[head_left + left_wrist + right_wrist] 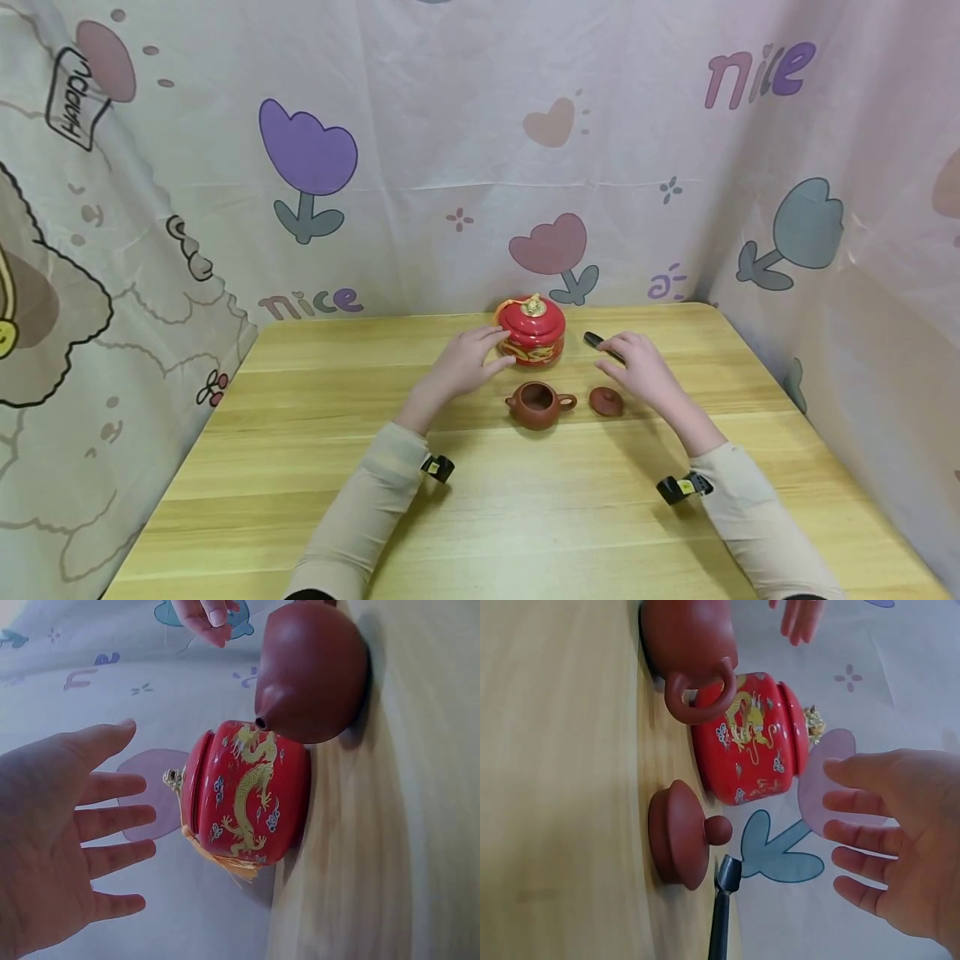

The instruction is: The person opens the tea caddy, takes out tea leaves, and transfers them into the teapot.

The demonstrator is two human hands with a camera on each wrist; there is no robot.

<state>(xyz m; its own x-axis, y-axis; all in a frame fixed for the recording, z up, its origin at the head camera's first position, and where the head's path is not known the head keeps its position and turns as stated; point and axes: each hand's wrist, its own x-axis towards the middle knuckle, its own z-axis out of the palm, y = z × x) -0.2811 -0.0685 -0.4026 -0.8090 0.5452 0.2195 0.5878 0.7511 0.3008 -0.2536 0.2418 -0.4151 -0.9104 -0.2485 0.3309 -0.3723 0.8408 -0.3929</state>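
Checking mid-frame, I saw the jar (534, 340) right of the left hand (467, 362), right hand (641, 369) farther; both spread, empty.

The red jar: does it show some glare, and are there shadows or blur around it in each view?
Head view: small highlights on the glossy red jar, soft shadows beside the sleeves on the table; left wrist view: picture turned sideways, dark shadow by the teapot; right wrist view: also sideways, nearby wood grain soft and blurred.

"nice" (767, 73) twice, "HAPPY" (72, 104) — on the backdrop (435, 125)
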